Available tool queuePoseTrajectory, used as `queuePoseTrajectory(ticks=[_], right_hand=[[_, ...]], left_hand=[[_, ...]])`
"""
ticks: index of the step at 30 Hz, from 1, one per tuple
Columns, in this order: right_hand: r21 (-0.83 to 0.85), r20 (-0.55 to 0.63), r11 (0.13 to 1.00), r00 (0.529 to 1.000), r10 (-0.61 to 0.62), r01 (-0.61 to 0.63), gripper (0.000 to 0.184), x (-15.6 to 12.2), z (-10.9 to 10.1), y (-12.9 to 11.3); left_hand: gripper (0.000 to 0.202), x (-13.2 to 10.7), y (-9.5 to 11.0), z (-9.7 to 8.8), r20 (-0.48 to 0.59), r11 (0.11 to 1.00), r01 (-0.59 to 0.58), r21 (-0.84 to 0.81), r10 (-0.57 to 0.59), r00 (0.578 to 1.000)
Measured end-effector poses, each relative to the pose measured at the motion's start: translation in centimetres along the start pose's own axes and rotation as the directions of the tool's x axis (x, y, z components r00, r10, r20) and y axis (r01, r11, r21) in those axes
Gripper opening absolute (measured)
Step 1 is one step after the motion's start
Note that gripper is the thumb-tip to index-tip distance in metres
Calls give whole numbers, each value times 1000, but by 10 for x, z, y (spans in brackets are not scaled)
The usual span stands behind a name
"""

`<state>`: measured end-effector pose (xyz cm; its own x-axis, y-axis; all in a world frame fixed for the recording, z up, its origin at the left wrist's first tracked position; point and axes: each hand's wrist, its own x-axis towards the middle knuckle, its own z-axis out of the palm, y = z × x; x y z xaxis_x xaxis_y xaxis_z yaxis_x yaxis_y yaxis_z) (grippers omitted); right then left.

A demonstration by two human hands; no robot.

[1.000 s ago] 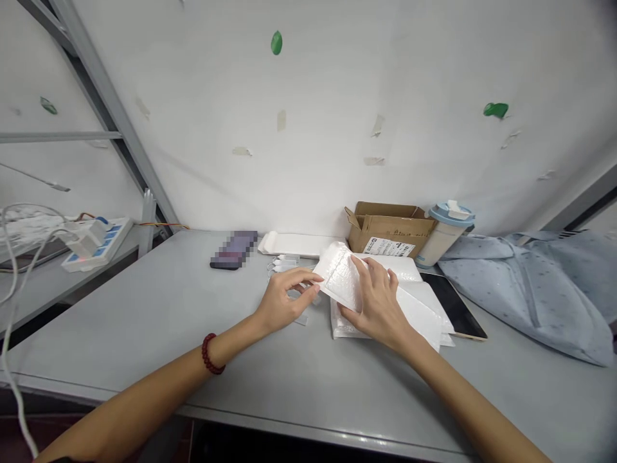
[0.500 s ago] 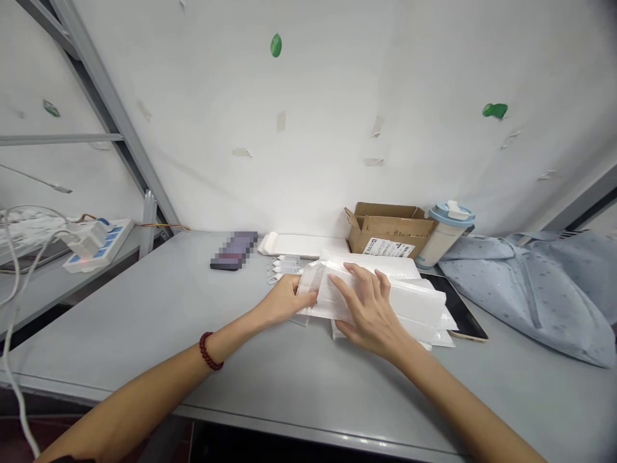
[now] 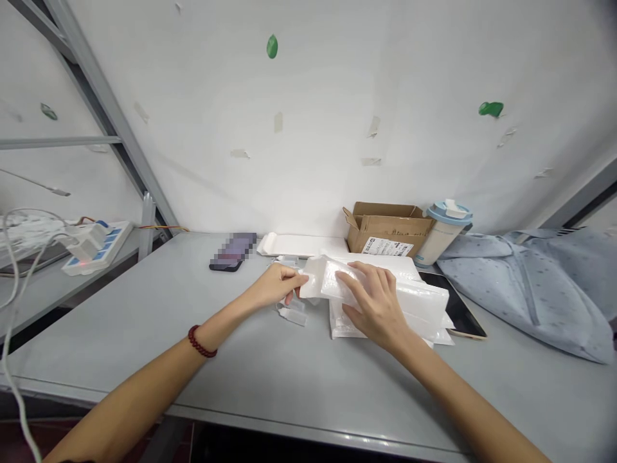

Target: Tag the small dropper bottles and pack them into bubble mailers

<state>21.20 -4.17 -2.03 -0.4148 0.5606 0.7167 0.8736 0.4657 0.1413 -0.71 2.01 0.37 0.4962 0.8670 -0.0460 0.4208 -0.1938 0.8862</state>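
A white bubble mailer [image 3: 409, 297] is lifted off a stack of similar white mailers [image 3: 344, 326] on the grey table [image 3: 241, 379]. My right hand [image 3: 376, 301] grips it from the front, fingers wrapped over its top. My left hand [image 3: 276, 284], with a red bead bracelet on the wrist, pinches the mailer's left end flap. Small clear plastic packets [image 3: 292, 314] lie on the table just below my left hand.
At the back stand an open cardboard box [image 3: 385, 231], a blue-lidded cup [image 3: 442, 233] and a white tray [image 3: 294, 244]. A dark phone [image 3: 233, 251] lies left of them, a tablet [image 3: 456, 308] under the mailers, blue cloth [image 3: 535, 289] at right, a power strip [image 3: 94, 245] far left.
The mailer went from tilted up on end to lying level between my hands. My left hand moved from the table packets to the mailer's left end and now pinches its flap.
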Motion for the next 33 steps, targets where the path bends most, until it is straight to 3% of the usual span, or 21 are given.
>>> queuePoseTrajectory(ticks=[2,7,12,14,17,20,22,24,26,29,33], right_hand=[[10,7,998,998,61,-61,44,1,1,4],[28,62,987,986,156,-158,40,0,4,11],[39,121,979,974,192,-198,42,-1,7,12],[40,146,978,969,199,-207,42,-1,7,12],[36,168,977,965,202,-211,42,-1,7,12],[41,169,976,964,206,-216,41,-1,7,12],[47,175,975,963,206,-218,41,-1,6,12],[54,185,976,962,199,-212,41,-1,6,12],[63,186,978,965,185,-200,42,-1,6,11],[82,171,981,973,157,-173,43,-1,6,8],[100,155,984,979,130,-147,44,-2,6,6]], left_hand=[[33,-1,2,-11,36,998,-8,69,6,999],[22,-5,-5,-15,343,933,-147,329,27,939],[15,-9,-8,-4,369,829,-325,456,156,916],[10,-11,-4,-5,339,862,-316,396,182,923],[13,-11,5,-13,216,951,-258,168,220,951],[20,-8,8,-21,-14,957,-267,-109,268,963],[23,-5,6,-23,-180,931,-306,-201,272,945],[26,-3,4,-20,-294,927,-321,-192,258,920],[32,-1,0,-14,-328,951,-286,-120,233,915],[39,1,-6,-1,-299,966,-258,18,252,921],[34,2,-14,15,-239,899,-394,191,432,870]])
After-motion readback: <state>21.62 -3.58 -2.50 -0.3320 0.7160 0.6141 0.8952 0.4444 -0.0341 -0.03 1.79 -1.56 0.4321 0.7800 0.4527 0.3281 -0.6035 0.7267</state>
